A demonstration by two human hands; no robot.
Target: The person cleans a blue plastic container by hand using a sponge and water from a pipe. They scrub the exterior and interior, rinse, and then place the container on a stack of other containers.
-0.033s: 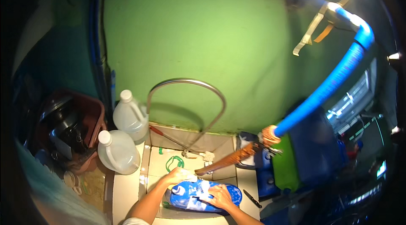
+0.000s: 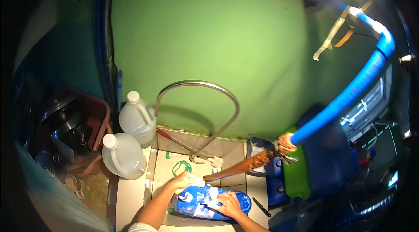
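Note:
A blue plastic container lies on its side across the tiled sink, with white foam or a pale label over its upper face. My left hand is closed at its far left edge around something whitish, too small and bright to make out. On the container's right part rests my right hand, fingers bent and pressing against its surface. Just beyond the container hangs the lower end of a brown wrapped tube, tied to a blue pipe. A green cord loop lies on the sink floor.
Two translucent jugs with white caps stand at the left rim. A knife lies on the right ledge. Behind the sink arches a metal tube. A reddish tub of pots sits left; blue and green containers stand right.
The whole view has shifted slightly, so things sit a little farther right in it. Both hands keep their places on the blue container.

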